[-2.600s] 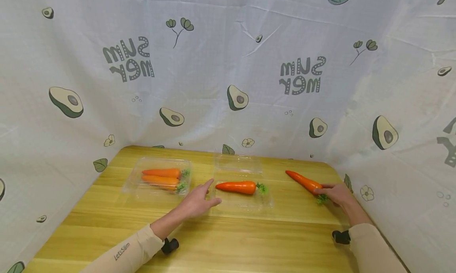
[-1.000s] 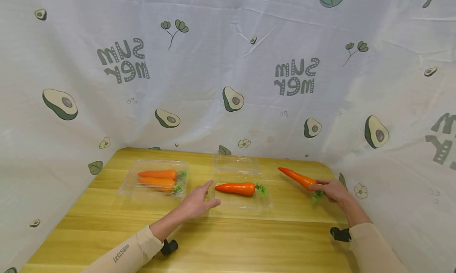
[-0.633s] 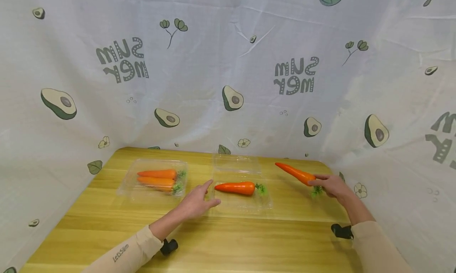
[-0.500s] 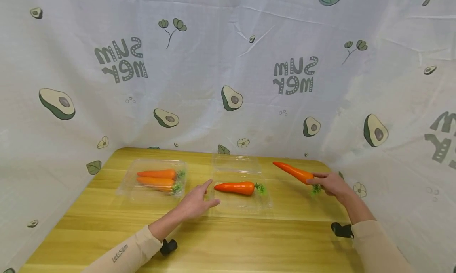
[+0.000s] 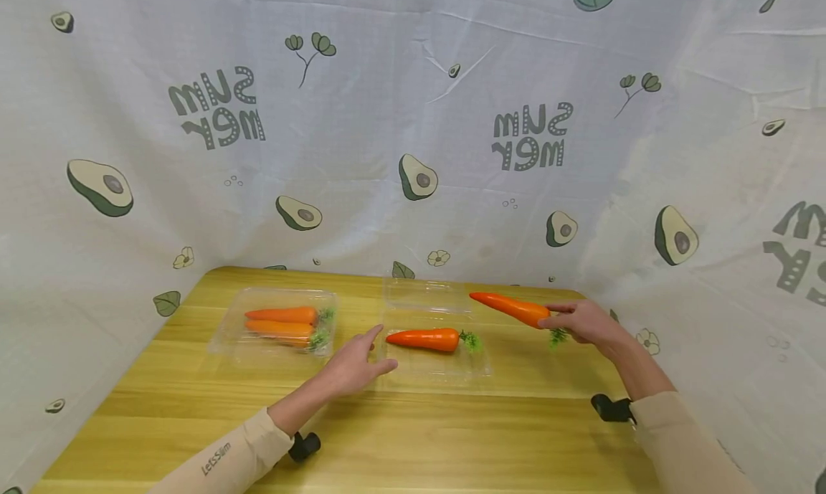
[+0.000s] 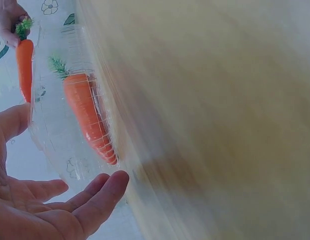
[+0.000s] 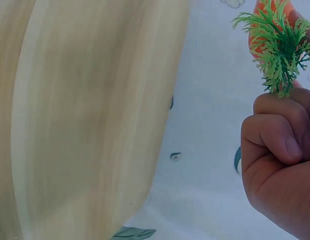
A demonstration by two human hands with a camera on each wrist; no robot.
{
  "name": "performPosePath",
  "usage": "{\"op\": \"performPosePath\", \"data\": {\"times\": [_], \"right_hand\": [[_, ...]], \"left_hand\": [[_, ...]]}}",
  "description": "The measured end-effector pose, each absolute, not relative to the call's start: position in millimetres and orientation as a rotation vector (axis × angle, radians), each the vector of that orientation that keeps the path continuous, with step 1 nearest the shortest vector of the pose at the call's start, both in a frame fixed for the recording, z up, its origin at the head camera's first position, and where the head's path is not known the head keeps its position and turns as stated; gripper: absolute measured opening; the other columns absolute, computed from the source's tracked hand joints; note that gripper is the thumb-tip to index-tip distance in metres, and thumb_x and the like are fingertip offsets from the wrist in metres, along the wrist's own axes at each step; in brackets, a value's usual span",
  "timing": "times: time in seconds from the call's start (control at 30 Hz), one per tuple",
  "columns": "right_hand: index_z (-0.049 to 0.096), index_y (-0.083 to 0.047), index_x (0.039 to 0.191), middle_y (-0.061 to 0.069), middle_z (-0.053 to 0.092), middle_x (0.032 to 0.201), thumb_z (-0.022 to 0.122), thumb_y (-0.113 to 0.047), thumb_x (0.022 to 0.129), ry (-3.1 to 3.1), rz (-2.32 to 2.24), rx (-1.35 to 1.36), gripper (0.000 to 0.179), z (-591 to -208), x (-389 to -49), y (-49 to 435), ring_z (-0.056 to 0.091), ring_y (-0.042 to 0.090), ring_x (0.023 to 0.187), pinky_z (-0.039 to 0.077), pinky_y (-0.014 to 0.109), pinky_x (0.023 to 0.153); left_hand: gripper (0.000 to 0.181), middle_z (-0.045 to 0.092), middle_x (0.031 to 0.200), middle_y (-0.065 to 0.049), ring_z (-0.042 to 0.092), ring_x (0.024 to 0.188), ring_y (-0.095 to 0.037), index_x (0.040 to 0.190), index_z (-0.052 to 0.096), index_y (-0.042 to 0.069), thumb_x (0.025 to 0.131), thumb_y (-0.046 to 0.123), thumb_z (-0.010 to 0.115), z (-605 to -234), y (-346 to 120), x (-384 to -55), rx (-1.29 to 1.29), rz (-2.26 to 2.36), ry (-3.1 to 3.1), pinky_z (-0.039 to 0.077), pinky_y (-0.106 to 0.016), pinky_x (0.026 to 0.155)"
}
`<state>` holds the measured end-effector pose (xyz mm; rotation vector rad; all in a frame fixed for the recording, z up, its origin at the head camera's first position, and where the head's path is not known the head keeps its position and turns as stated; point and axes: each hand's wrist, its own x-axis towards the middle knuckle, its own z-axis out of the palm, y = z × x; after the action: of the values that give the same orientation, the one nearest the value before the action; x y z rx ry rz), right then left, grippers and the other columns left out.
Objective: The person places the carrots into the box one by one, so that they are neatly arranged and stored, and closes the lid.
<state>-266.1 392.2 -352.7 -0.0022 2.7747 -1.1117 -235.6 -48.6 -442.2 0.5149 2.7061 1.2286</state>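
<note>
My right hand (image 5: 566, 320) grips an orange carrot (image 5: 510, 308) near its green leafy top (image 7: 276, 46) and holds it in the air, tip pointing left, just right of an open clear plastic tray (image 5: 474, 368). One carrot (image 5: 424, 338) lies in that tray. My left hand (image 5: 369, 355) rests open on the wooden table (image 5: 452, 437), fingers spread at the tray's left edge. In the left wrist view the straight fingers (image 6: 97, 195) lie beside the tray's carrot (image 6: 87, 117), with the held carrot (image 6: 24, 60) behind it.
A closed clear box (image 5: 226, 340) holding two carrots (image 5: 281, 321) stands at the left of the table. The open tray's lid (image 5: 427, 295) lies flat behind it. An avocado-print cloth (image 5: 413, 121) walls the table at the back and both sides.
My right hand has lifted its carrot off the table and carried it up and to the left, toward the open tray. The left hand has stayed where it was.
</note>
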Motion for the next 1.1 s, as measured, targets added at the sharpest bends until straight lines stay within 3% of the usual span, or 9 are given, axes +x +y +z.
{"op": "performPosePath", "data": {"times": [0.17, 0.53, 0.8, 1.1], "right_hand": [[0.051, 0.004, 0.144, -0.007, 0.035, 0.057, 0.078, -0.039, 0.087, 2.772, -1.116, -0.068, 0.077, -346.6, -265.5, 378.2, 0.026, 0.009, 0.044, 0.028, 0.025, 0.046], [0.054, 0.004, 0.142, -0.006, 0.032, 0.057, 0.079, -0.036, 0.086, 2.745, -1.047, -0.203, 0.072, -341.4, -264.1, 348.2, 0.024, 0.010, 0.046, 0.025, 0.024, 0.047], [0.057, -0.002, 0.142, -0.005, 0.040, 0.063, 0.080, -0.032, 0.086, 2.672, -1.022, -0.248, 0.068, -341.2, -264.4, 327.5, 0.023, 0.011, 0.049, 0.026, 0.024, 0.051], [0.063, -0.004, 0.137, -0.007, 0.033, 0.060, 0.080, -0.030, 0.085, 2.629, -0.996, -0.360, 0.060, -344.4, -266.2, 304.1, 0.020, 0.010, 0.048, 0.025, 0.023, 0.049]], "left_hand": [[0.081, 0.053, 0.144, -0.021, 0.054, 0.130, -0.038, 0.159, 0.030, 0.010, 0.096, 0.044, 0.068, -442.7, -49.4, -236.2, 0.513, 1.227, 2.710, 0.046, -0.058, 0.102], [0.081, 0.052, 0.145, -0.022, 0.053, 0.131, -0.038, 0.159, 0.030, 0.010, 0.096, 0.044, 0.067, -444.0, -50.2, -238.0, 0.517, 1.242, 2.696, 0.046, -0.058, 0.102], [0.080, 0.052, 0.145, -0.022, 0.053, 0.131, -0.038, 0.159, 0.031, 0.009, 0.096, 0.043, 0.068, -443.3, -49.7, -238.1, 0.519, 1.238, 2.700, 0.046, -0.058, 0.103], [0.081, 0.051, 0.146, -0.022, 0.053, 0.131, -0.038, 0.159, 0.031, 0.009, 0.096, 0.043, 0.068, -443.3, -49.2, -237.5, 0.518, 1.232, 2.700, 0.046, -0.058, 0.102]]}}
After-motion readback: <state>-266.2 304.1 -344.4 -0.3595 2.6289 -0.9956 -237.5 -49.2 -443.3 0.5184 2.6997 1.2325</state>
